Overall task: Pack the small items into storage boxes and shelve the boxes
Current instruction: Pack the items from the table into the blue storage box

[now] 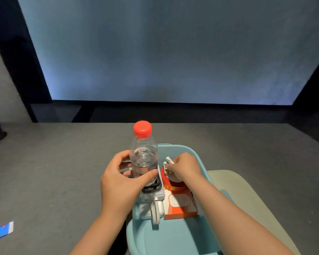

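Note:
A light blue storage box (201,159) stands on the grey surface in front of me. My left hand (122,179) grips a clear water bottle (143,159) with a red cap, upright over the box's left side. My right hand (185,167) pinches two batteries (167,165) low inside the box, above an orange and white carton (180,203). A silver tin (153,196) with black cords in it and a white device with a loop (155,212) lie in the box below the bottle.
A pale beige lid or box (247,199) lies to the right of the blue box. A blue and white packet (1,230) sits at the lower left edge. A large blue-grey panel (173,52) rises behind the surface's far edge.

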### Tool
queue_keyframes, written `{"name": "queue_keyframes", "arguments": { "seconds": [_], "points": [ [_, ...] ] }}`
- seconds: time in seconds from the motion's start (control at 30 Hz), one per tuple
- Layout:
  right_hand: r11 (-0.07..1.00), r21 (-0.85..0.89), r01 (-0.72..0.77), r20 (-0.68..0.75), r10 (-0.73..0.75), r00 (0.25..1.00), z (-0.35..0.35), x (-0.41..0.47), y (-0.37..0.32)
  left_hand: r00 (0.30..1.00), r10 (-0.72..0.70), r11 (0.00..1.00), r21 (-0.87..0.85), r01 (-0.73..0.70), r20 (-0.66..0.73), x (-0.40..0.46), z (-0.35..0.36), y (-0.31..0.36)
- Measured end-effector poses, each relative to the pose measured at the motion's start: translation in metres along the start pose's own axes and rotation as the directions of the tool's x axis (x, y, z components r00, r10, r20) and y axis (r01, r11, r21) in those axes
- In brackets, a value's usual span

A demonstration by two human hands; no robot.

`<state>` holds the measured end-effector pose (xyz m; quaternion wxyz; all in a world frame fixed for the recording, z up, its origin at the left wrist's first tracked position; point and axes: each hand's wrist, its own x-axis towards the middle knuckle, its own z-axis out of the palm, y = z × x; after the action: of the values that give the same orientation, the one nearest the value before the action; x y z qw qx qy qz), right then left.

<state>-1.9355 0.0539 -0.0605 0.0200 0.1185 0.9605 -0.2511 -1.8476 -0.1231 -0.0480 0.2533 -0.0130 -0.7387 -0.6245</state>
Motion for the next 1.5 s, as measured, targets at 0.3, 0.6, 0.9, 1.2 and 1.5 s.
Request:
{"name": "queue_keyframes", "arguments": {
  "seconds": [0.3,0.6,0.9,1.2,1.5],
  "points": [
    [0.995,-0.091,0.041,-0.071,-0.048,0.996,0.014,0.008,-0.001,1.000,-0.010,1.000,0.019,0.010,0.008,-0.004,-0.002,-0.004],
    [0.996,-0.066,0.062,-0.092,-0.068,0.993,0.017,0.004,0.005,1.000,-0.007,1.000,0.016,0.007,0.021,-0.003,-0.001,-0.001],
    [0.987,0.155,0.043,-0.103,-0.027,0.994,-0.014,-0.007,0.009,0.999,-0.033,0.999,0.009,0.033,0.030,-0.002,-0.001,0.004],
    [0.625,0.710,0.324,-0.195,-0.268,0.943,-0.070,-0.087,-0.007,0.983,-0.010,0.996,-0.090,0.027,0.183,-0.014,0.012,0.024],
    [0.670,0.599,0.439,-0.135,-0.456,0.880,-0.061,-0.135,0.025,0.900,-0.019,0.990,0.137,-0.045,0.435,-0.053,0.007,0.020]
  ]
}}
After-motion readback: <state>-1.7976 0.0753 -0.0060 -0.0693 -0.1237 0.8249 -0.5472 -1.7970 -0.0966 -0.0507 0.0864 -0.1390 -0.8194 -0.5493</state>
